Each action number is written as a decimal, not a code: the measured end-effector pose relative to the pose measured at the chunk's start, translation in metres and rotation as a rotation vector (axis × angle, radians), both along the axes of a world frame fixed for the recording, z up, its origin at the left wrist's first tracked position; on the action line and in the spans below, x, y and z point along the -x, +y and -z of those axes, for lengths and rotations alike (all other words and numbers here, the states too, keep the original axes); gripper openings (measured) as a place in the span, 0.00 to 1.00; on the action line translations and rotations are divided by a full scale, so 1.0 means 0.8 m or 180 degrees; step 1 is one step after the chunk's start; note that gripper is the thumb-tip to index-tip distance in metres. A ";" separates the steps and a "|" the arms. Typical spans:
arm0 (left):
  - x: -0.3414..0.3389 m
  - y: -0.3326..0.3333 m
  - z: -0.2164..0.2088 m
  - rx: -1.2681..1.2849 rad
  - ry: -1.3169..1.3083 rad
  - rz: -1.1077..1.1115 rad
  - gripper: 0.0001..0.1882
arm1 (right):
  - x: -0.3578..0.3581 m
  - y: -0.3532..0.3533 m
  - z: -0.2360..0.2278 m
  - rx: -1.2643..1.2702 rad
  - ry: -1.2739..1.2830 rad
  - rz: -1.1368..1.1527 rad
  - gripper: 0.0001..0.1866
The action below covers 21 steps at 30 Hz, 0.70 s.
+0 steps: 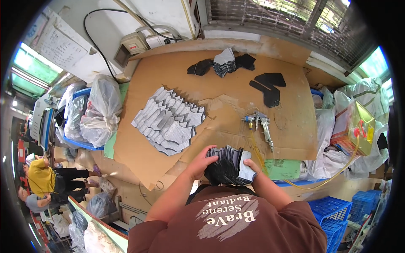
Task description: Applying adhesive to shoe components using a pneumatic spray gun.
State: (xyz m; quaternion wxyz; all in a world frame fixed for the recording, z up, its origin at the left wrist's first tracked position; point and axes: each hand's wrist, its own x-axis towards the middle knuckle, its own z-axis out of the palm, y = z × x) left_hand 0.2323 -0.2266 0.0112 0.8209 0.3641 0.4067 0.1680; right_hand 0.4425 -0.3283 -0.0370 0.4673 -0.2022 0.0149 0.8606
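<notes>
A thick stack of cut fabric-like pieces [225, 164], black with light grey faces, is held close to my body at the table's front edge. My left hand [204, 161] grips its left side, thumb on top. On the other side my right hand [252, 167] closes round the edge by the light grey end piece. Ahead and to the left, rows of overlapping light grey cut pieces [168, 120] lie fanned out on the cardboard. A metal spray gun [264, 128] rests to the right, beyond my right hand.
Cardboard [143, 166] covers the table. Toward the back lie a banded grey bundle [224, 63] and loose black pieces [272, 88]. Plastic bags [101, 111] stand left; a yellow-lidded can [354, 126] with a hose stands right. Blue crates [331, 211] are lower right. Two people stand far left.
</notes>
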 end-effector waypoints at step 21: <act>-0.013 -0.025 -0.026 -0.3341 0.1915 -0.1063 0.09 | -0.003 0.036 -0.005 -0.0365 -0.0366 0.1206 0.32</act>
